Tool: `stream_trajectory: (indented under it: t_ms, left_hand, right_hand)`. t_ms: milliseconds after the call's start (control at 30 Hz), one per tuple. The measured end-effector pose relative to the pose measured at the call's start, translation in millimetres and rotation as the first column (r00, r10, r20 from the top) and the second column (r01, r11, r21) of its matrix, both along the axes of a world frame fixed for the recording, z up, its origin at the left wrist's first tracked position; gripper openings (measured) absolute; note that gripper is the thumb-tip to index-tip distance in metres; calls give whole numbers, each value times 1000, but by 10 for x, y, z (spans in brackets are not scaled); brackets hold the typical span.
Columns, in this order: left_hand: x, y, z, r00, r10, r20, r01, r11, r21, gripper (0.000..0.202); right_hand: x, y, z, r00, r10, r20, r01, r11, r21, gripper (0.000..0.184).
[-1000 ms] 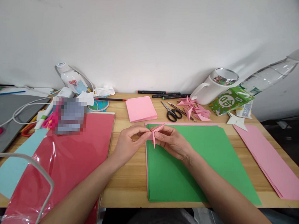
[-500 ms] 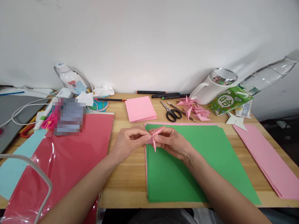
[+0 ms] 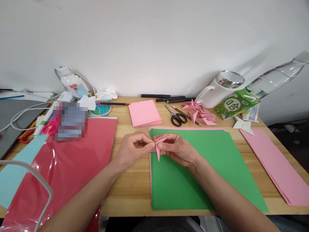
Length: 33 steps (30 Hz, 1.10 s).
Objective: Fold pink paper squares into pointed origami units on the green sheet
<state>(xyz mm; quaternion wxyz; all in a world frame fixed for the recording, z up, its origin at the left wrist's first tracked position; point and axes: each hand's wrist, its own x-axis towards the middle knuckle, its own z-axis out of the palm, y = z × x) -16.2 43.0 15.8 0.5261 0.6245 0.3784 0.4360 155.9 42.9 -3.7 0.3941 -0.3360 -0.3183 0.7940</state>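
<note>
Both hands meet over the near middle of a wooden table. My left hand pinches a small folded pink paper piece with thumb and forefinger. My right hand grips the same piece from the other side, fingers closed round it. The piece has pointed tips, one pointing down. It hangs just above the left edge of a stack of green paper sheets.
Red sheets in plastic lie at left, a pink square pad, scissors and several folded pink pieces behind. Markers, a white mug, a green carton, a bottle and pink sheets are at right.
Both hands have shifted slightly while working the pink piece; its upper tip has dropped lower and the fingers have closed tighter round it.
</note>
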Motion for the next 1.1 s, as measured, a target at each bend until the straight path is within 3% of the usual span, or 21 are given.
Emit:
stream_trajectory:
  t_ms: [200, 300, 400, 567, 1100]
  left_hand:
    - [23, -41, 0, 991, 93, -99, -81, 990, 115, 15]
    - [41, -46, -10, 991, 105, -78, -103, 994, 21, 14]
    - [38, -24, -20, 999, 37, -24, -40, 991, -127, 23]
    - [5, 18, -54, 999, -32, 41, 41, 965, -261, 34]
    - [-3, 8, -17, 1000, -30, -2, 28, 958, -286, 29]
  right_hand:
    - [-33, -4, -26, 999, -42, 29, 42, 999, 23, 21]
    - [-37, -1, -28, 997, -71, 12, 71, 997, 19, 21]
    - [-23, 8, -22, 998, -57, -19, 57, 998, -4, 21]
    - [6, 35, -24, 996, -60, -70, 54, 995, -86, 23]
    - [6, 40, -26, 996, -43, -73, 36, 995, -98, 21]
